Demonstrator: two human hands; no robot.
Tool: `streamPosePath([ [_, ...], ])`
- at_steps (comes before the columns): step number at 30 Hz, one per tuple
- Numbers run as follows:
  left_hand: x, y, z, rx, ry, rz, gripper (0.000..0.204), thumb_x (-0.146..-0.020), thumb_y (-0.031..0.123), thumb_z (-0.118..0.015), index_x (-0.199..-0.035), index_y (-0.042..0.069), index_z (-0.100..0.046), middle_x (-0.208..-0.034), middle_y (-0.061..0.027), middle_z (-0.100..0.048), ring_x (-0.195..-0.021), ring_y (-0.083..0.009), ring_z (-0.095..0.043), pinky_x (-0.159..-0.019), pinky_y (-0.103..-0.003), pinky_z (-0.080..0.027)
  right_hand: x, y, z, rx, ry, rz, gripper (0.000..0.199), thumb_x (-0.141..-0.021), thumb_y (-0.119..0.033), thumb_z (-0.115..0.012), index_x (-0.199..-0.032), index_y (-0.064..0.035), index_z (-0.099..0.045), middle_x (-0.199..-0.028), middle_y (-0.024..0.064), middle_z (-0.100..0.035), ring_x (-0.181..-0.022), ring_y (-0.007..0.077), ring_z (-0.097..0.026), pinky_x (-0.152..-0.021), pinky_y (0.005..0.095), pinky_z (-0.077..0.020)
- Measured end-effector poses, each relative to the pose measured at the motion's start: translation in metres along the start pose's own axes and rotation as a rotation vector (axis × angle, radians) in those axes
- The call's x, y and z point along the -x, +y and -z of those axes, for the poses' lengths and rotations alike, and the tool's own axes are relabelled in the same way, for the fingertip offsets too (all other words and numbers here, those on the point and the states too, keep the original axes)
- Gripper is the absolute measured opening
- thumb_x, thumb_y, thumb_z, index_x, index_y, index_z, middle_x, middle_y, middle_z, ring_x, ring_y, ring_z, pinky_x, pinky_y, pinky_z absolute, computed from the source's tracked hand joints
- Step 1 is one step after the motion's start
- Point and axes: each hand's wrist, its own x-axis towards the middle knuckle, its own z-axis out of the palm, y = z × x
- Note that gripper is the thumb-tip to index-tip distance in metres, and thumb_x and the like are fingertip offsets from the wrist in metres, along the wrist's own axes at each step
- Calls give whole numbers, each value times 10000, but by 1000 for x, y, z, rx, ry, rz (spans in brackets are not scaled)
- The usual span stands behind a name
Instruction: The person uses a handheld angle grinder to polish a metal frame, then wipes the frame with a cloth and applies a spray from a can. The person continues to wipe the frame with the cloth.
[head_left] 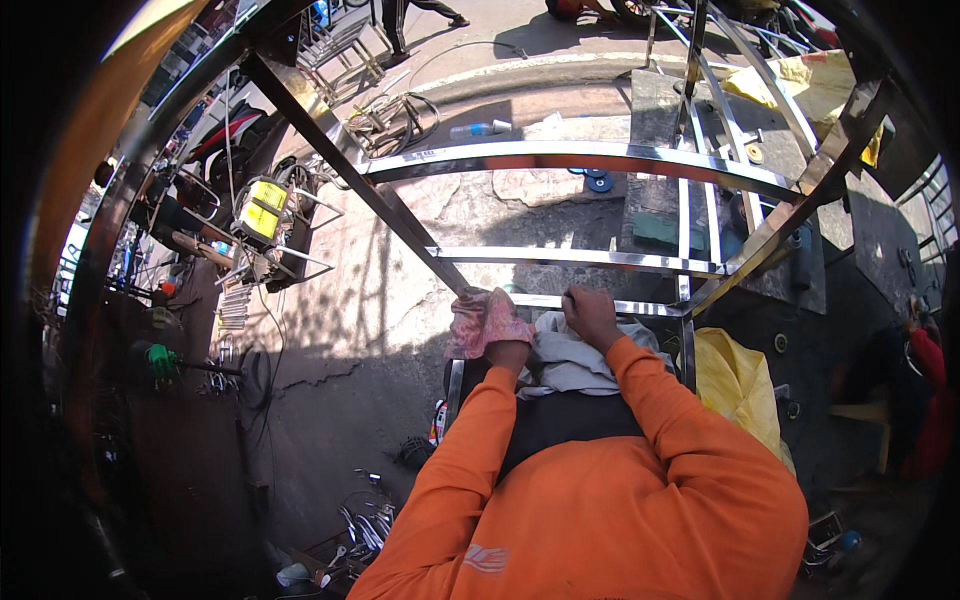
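A shiny metal frame (577, 257) of square tubes and cross bars stands around and in front of me. My left hand (507, 353) is closed on a pink cloth (484, 318), which covers most of its fingers. That cloth is pressed against the frame's left tube where the nearest cross bar (538, 300) meets it. Over the same bar, farther right, my right hand (592, 317) is curled with its knuckles up; its fingertips are hidden. Below both hands a grey cloth (565, 355) lies bunched over my lap.
A yellow sheet (735, 385) lies at my right, near a person in red (930, 400). To the left stands a machine with a yellow cover (263, 209), with cables around it. Loose metal parts (370, 522) lie on the floor. A plastic bottle (480, 130) lies beyond the frame.
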Motion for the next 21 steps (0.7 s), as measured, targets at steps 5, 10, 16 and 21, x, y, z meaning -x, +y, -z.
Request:
streamPosePath([
  [5, 12, -5, -5, -298, -152, -265, 544, -876, 262, -563, -1372, 46, -506, -1371, -205, -535, -1327, -368, -453, -1144, -435, -329, 0, 0, 1, -81, 32, -24, 225, -898, -296, -604, -917, -85, -680, -807, 151, -696, -752, 366, -667, -735, 482, -497],
  [10, 9, -22, 11, 28, -82, -203, 465, -914, 240, -511, -1327, 26, -540, -1314, -223, -569, -1253, -337, -537, -1083, -406, -403, -1, 1, 6, -150, 32, -69, 245, -910, -304, -602, -884, -68, -663, -770, 182, -671, -736, 394, -650, -704, 498, -493],
  [16, 10, 17, 26, -152, -258, -337, 469, -921, 251, -501, -1312, -3, -548, -1298, -230, -580, -1228, -344, -557, -1059, -412, -423, -3, -2, 4, -93, 41, -84, 241, -899, -296, -623, -837, -64, -636, -764, 164, -670, -734, 374, -651, -712, 492, -486],
  [21, -27, 14, 122, -522, -68, -231, 334, -894, 255, -560, -1113, 13, -629, -1005, -121, -689, -996, -283, -655, -850, -385, -517, -1, 0, 5, -83, 10, -52, 224, -886, -291, -634, -849, -71, -629, -797, 155, -677, -760, 363, -652, -746, 488, -465],
])
